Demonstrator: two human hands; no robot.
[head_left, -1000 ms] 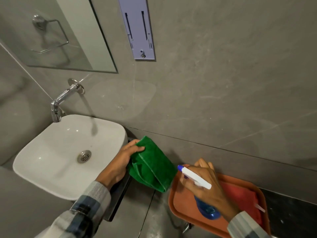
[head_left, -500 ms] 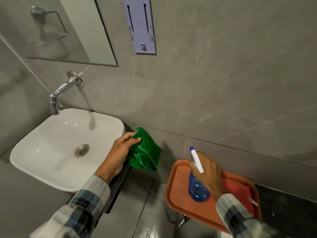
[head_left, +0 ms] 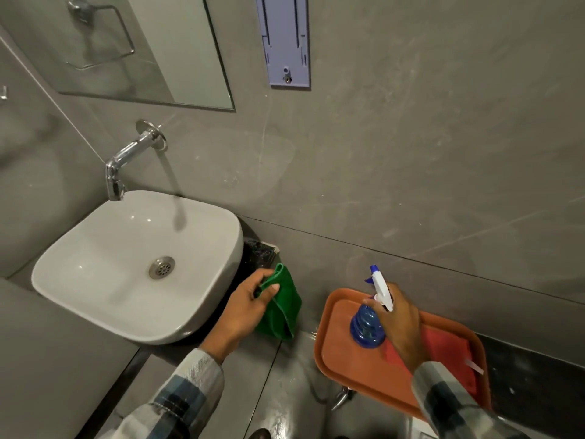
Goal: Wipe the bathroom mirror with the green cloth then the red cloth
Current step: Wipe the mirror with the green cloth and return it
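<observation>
Nearest the camera, at about five o'clock, the person's right hand [head_left: 397,324] is wrapped around the neck of a blue plastic spray bottle with a white trigger head [head_left: 368,324], which a second ago was tipped over and now stands upright on the orange plastic tray [head_left: 340,353]. The flat red cloth [head_left: 449,350] lies on the tray's right half, partly under the wrist. At six o'clock the left hand [head_left: 245,312] pinches the folded green microfibre cloth [head_left: 281,307], which has drawn in closer to the white ceramic basin [head_left: 133,264] and hangs bunched. That reads as the bottle being parked (probably spraying is over), leaving the green cloth ready for the frameless wall mirror [head_left: 152,52], far off at eleven o'clock. No brand, label or writing is legible anywhere.
</observation>
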